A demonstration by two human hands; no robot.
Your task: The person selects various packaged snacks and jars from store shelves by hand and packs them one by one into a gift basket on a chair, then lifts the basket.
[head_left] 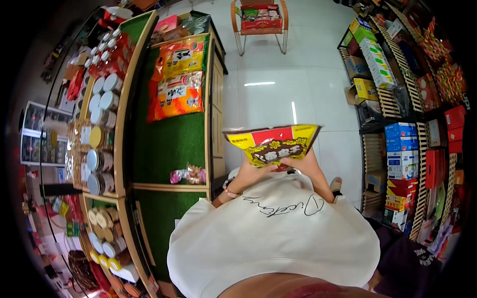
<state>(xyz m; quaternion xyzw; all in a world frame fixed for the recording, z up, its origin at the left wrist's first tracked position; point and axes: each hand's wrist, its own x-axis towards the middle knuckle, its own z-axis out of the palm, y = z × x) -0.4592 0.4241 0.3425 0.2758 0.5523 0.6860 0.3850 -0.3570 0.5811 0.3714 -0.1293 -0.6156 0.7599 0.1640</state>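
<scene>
A snack bag point(278, 144) in yellow, red and dark brown, with printed characters, is held up in front of my chest. My left hand point(251, 173) grips its lower left side, thumb across the front. On the lower right side my right hand point(303, 164) grips the same bag, its thumb also on the front face. The bag's top edge spreads wide above both hands. Its back and most of my fingers are hidden behind it. A bracelet circles my left wrist.
To my left, a green-lined wooden shelf point(171, 134) carries large orange and yellow bags point(180, 82) and a small packet point(188, 175). Lidded jars point(102, 160) line the rack beyond. A chair point(260, 32) with a red box stands ahead. Stocked racks point(401, 149) run along the right.
</scene>
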